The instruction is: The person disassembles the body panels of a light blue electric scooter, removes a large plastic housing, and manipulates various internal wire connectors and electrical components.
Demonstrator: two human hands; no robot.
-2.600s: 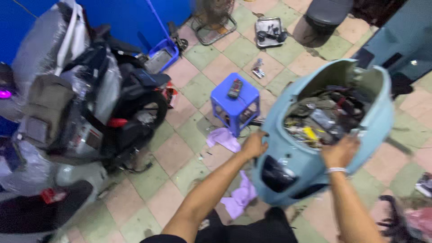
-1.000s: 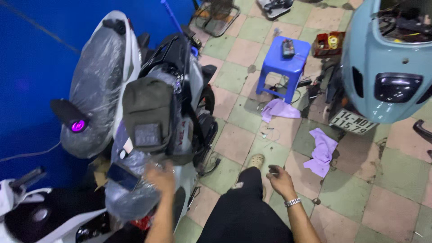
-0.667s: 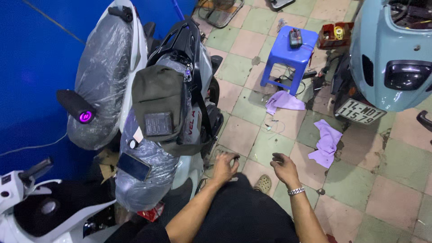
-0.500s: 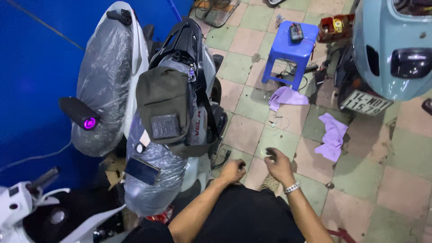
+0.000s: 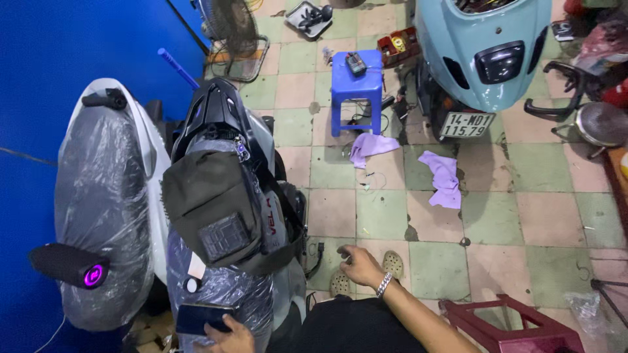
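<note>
My left hand [image 5: 230,337] is at the bottom edge, against the plastic-wrapped front of a dark scooter [image 5: 226,196]. Its fingers touch a dark flat rectangular panel [image 5: 198,318]; the grip is cut off by the frame. My right hand [image 5: 358,265], with a metal bracelet on the wrist, hovers over my knee and beige sandals [image 5: 392,263]. Its fingers are curled and nothing shows in them. An olive bag [image 5: 212,209] hangs on the scooter.
A white scooter wrapped in plastic [image 5: 104,196] stands by the blue wall at left. A pale blue scooter [image 5: 484,52] is parked at the top right behind a blue stool [image 5: 356,85]. Purple rags [image 5: 441,176] lie on the tiles. A red stool [image 5: 510,323] is at my right.
My left hand has left my knee and gone down-left to the wrapped scooter's front. My right hand stays over the knee. The view has tilted to show more floor.
</note>
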